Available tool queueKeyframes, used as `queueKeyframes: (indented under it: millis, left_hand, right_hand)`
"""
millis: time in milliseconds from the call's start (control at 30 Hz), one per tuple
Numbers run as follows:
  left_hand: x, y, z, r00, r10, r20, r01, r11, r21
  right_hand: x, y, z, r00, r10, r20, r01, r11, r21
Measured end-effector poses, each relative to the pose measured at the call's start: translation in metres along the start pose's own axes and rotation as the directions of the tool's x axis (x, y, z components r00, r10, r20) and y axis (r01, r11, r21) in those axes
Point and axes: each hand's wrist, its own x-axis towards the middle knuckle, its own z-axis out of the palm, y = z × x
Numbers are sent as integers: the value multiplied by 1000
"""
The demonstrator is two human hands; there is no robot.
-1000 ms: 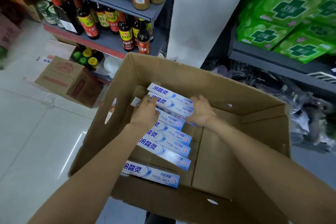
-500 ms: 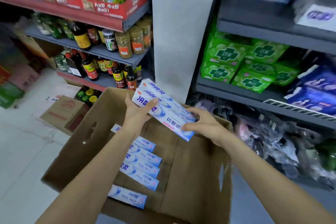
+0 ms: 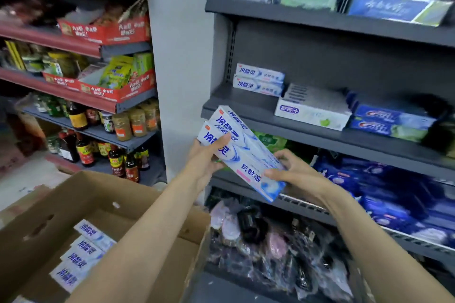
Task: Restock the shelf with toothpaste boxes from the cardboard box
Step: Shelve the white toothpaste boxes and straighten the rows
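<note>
White-and-blue toothpaste boxes (image 3: 242, 152), apparently two stacked flat against each other, are held up in the air between both hands, slanting from upper left down to lower right. The left hand (image 3: 205, 158) grips the upper-left end: its thumb (image 3: 221, 140) lies across the printed front face, and the other fingers curl behind the stack, out of sight. The right hand (image 3: 293, 171) grips the lower-right end: its thumb (image 3: 273, 176) presses the front face near the bottom edge, and its curled fingers (image 3: 283, 155) wrap over the upper long edge. Between the two thumbs the front of the nearest box shows bare, with blue characters printed on it.

Beyond the fingertips, up and to the right of the stack, stands a grey shelf (image 3: 248, 108). On it lie two matching toothpaste boxes (image 3: 258, 80), one on top of the other, well apart from the held stack. Just beside them, further right, sits a white carton (image 3: 311, 110), and then blue toothpaste boxes (image 3: 391, 122).

Below the left forearm, near the bottom left of the view, is the open cardboard box (image 3: 81, 194). More toothpaste boxes (image 3: 81, 256) lie inside it in a row, partly hidden by the forearm.

Left of the left hand, past a pale wall strip, another rack holds sauce bottles (image 3: 83, 150) and jars (image 3: 134, 120).
</note>
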Motion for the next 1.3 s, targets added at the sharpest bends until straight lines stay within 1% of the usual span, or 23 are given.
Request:
queueKeyframes:
  millis: [100,167,267,367,500,600,733,833,900,967,1033,1100,1233,1300]
  left_hand:
    - [11,4,32,998,13,67,-13,1000,6]
    - [23,8,50,996,25,85,-25,1000,-9]
    - [48,12,69,992,58,111,-57,998,-21]
    - [79,18,81,987,89,133,-85,996,-33]
    - [131,32,85,990,136,39,-132,988,-85]
    - [170,43,84,988,144,-57,-150,982,-117]
    - [215,52,79,972,138,-192,-173,969,-175]
    - [242,50,83,953,139,-270,-182,973,-141]
    - [258,47,89,949,119,-292,-171,972,-160]
    - [275,43,93,944,97,-317,-165,967,-195]
    - [293,39,98,942,92,-324,-168,962,-216]
    - [311,35,104,943,92,-321,-165,964,-207]
    - [346,25,112,954,100,-283,-151,975,-165]
    - [362,17,113,963,118,-241,-162,972,-172]
  right_hand:
    - [2,-8,-30,999,-23,-46,24,999,31]
    - [9,-13,-43,996,-19,-89,29,993,113]
    - [25,-21,-61,994,1,-107,27,966,256]
    - [52,-27,-83,989,-37,-144,78,954,289]
    - [99,-39,-108,950,-10,-313,100,957,274]
    - [132,-49,-129,940,-8,-341,98,963,249]
    - [171,-63,-149,912,-63,-406,134,980,149]
    - [203,-71,-158,893,-127,-431,171,983,65]
    - [227,-79,-165,873,-194,-448,174,981,-85]
    - [252,-89,-172,849,-271,-454,153,948,-279]
    - [276,-96,-177,850,-337,-406,156,896,-417]
    - [295,-100,-178,857,-367,-363,158,856,-493]
    - [325,-98,-177,849,-379,-367,160,848,-505]
    - [337,-92,-181,863,-383,-329,152,818,-554]
